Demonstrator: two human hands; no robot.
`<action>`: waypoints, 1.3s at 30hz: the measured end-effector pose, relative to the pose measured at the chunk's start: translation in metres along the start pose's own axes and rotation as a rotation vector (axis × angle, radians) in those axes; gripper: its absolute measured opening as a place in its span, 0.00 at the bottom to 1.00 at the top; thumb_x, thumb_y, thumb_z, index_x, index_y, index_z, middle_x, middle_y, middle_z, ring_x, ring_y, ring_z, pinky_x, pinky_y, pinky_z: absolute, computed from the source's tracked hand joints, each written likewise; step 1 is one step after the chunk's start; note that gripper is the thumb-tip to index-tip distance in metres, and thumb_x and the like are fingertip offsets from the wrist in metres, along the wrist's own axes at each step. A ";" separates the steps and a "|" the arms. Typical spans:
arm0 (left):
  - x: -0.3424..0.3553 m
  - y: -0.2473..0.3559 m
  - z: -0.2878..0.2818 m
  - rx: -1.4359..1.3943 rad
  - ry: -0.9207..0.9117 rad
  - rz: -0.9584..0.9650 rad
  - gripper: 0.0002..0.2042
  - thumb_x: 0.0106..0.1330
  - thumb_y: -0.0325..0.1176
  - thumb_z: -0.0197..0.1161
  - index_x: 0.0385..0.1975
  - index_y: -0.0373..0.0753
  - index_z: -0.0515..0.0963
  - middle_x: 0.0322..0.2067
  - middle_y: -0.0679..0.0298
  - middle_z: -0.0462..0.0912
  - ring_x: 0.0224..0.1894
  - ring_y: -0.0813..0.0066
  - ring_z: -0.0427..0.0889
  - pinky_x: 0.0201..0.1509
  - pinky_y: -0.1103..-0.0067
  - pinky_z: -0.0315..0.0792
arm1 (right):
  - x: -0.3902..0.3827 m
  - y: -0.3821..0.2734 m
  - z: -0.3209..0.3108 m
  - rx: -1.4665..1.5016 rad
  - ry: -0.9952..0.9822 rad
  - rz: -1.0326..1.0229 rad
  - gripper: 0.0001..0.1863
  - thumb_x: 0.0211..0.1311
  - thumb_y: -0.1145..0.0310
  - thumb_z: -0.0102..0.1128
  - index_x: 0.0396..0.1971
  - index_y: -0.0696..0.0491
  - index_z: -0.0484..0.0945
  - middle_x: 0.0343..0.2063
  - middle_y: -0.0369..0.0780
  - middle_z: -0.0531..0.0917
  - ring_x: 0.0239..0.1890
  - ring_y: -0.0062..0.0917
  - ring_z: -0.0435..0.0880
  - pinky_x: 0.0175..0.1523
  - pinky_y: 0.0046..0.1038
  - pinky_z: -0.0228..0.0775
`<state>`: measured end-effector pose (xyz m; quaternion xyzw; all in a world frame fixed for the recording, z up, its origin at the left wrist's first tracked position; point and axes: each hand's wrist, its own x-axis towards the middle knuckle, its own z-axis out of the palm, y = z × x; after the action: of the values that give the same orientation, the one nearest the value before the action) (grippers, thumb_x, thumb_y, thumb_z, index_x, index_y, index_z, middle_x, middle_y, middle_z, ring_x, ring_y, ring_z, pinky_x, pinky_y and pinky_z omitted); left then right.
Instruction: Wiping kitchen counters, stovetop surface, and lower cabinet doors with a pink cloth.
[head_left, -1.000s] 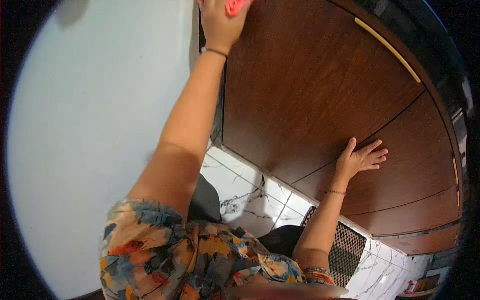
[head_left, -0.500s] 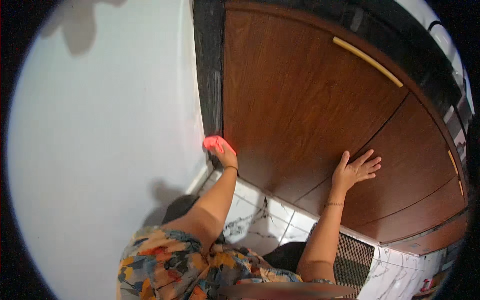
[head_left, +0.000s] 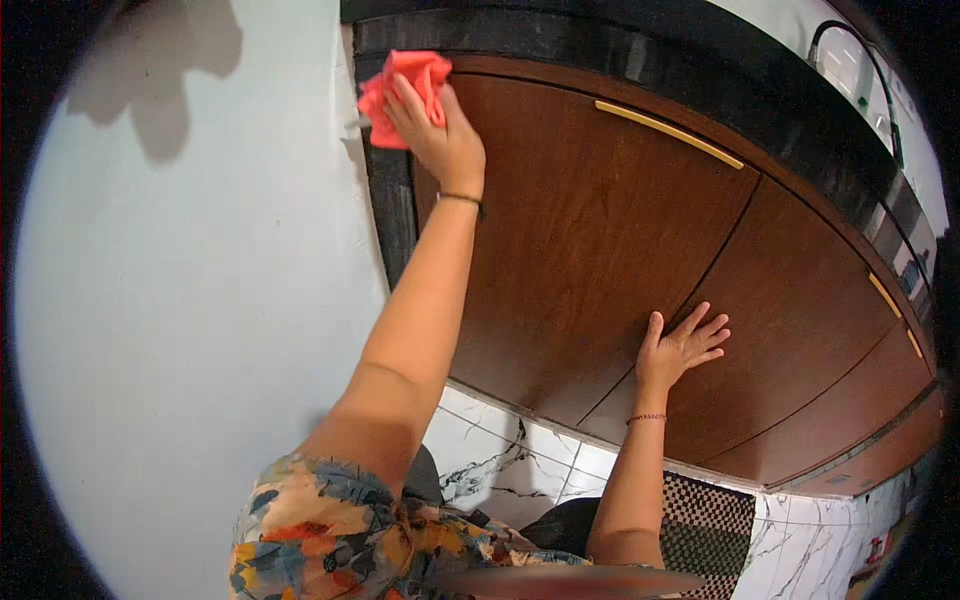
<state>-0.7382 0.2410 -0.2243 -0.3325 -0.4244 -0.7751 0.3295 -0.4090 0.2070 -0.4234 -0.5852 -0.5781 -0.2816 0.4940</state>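
Observation:
A crumpled pink-red cloth (head_left: 425, 72) is under my left hand (head_left: 440, 140), pressed to the top of the black stone strip (head_left: 388, 205) that runs between the white wall and the cabinet. My fingers bend over the cloth and hold it. Lower and to the right, my right hand (head_left: 680, 348) lies flat with its fingers spread, across the gap between two brown wooden cabinet doors (head_left: 570, 230). It holds nothing.
Yellow handles (head_left: 670, 133) are set along the doors' upper edge. A black counter edge (head_left: 640, 55) curves above them. The white wall (head_left: 180, 330) stands close on the left. Below are marble-patterned floor tiles (head_left: 500, 450) and a checked mat (head_left: 708, 525).
My left hand has moved up the black strip with the cloth, from near the floor to the top corner. My right hand stays spread on the doors at nearly the same place.

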 end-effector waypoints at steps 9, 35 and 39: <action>0.025 0.069 0.035 -0.288 -0.074 0.525 0.14 0.48 0.27 0.63 0.38 0.38 0.74 0.39 0.55 0.75 0.46 0.54 0.71 0.54 0.64 0.62 | 0.000 0.000 -0.001 0.005 -0.001 0.006 0.42 0.61 0.43 0.45 0.68 0.41 0.36 0.67 0.41 0.27 0.68 0.38 0.19 0.64 0.56 0.16; 0.107 0.100 0.004 -0.160 -0.459 0.817 0.28 0.55 0.45 0.62 0.55 0.41 0.68 0.54 0.57 0.71 0.59 0.57 0.65 0.63 0.63 0.56 | 0.145 -0.025 -0.170 1.322 0.562 0.144 0.11 0.68 0.62 0.43 0.34 0.55 0.68 0.28 0.34 0.74 0.26 0.17 0.72 0.32 0.19 0.66; 0.133 0.082 0.012 0.030 -0.459 0.904 0.28 0.54 0.50 0.63 0.51 0.38 0.70 0.49 0.56 0.74 0.53 0.58 0.70 0.57 0.68 0.64 | 0.284 0.001 -0.190 0.253 0.963 -0.587 0.12 0.60 0.63 0.55 0.40 0.52 0.76 0.32 0.40 0.80 0.18 0.33 0.78 0.28 0.34 0.71</action>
<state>-0.7448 0.1866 -0.0771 -0.6400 -0.3108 -0.4557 0.5349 -0.3133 0.1492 -0.1005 -0.1424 -0.4555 -0.5700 0.6688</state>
